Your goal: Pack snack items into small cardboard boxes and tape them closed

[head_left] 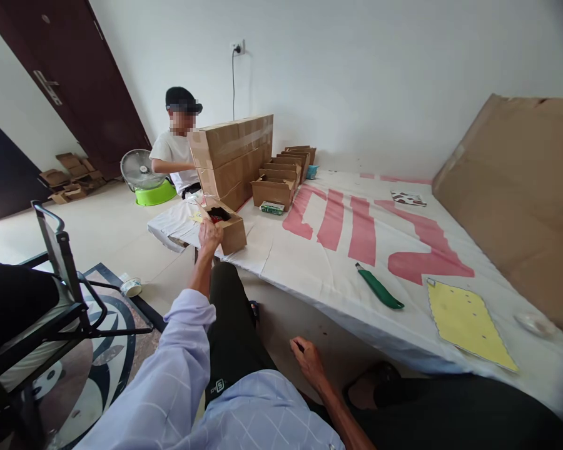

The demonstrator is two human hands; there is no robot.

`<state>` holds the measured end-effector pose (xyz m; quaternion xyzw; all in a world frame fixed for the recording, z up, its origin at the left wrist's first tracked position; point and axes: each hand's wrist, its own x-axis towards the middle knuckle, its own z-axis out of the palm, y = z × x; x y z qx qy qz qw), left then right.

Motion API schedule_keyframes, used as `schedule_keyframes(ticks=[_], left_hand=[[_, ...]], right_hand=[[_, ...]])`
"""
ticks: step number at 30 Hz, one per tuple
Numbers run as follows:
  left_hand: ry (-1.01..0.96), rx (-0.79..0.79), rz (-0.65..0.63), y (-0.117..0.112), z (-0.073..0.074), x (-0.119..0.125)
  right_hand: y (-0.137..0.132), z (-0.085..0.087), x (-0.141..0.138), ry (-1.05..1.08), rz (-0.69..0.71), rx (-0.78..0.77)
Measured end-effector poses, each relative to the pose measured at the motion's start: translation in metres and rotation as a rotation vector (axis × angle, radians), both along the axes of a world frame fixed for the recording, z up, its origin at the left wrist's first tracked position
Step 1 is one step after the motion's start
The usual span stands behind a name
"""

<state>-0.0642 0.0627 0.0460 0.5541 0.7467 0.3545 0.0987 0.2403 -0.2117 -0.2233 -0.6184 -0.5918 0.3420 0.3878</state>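
Note:
My left hand (210, 236) grips the near left side of a small open cardboard box (233, 235) at the table's left front edge. Something dark with a bit of red shows inside that box, too little to name. Low over my lap, apart from the table, hangs my right hand (308, 359), its fingers curled in with nothing visible in them. On the table the nearest thing to it is a green-handled knife or cutter (379, 286).
Taped cartons (234, 159) are stacked behind the box. Open cardboard boxes (274, 187) stand in a row, a small green packet (272, 208) before them. A yellow sheet (469, 322) and large cardboard (520, 187) lie right. Across the table sits a person (174, 153); a chair (70, 281) stands left.

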Motion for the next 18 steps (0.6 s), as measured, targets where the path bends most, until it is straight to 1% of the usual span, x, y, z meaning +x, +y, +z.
schedule_keyframes(ticks=[6,8,9,11,13,16,18], left_hand=[[-0.013,0.02,-0.14,-0.044,-0.027,0.08],[-0.035,0.021,-0.189,-0.059,-0.035,0.097],[-0.063,0.019,-0.222,-0.064,-0.038,0.101],[-0.171,0.015,-0.303,-0.067,-0.041,0.096],[-0.32,0.037,-0.359,-0.058,-0.039,0.079],[-0.497,0.126,-0.343,-0.026,-0.027,0.042],[-0.553,0.139,-0.348,-0.002,-0.015,0.02]], right_hand=[[0.002,0.004,0.001,0.004,-0.025,0.019],[0.002,0.005,0.003,-0.001,-0.048,0.027],[0.002,0.005,0.004,-0.002,-0.06,0.031],[0.002,0.006,0.005,0.002,-0.08,0.043],[0.003,0.008,0.006,0.007,-0.087,0.06],[0.002,0.014,0.005,0.005,-0.084,0.095],[0.002,0.021,0.003,0.007,-0.067,0.121]])
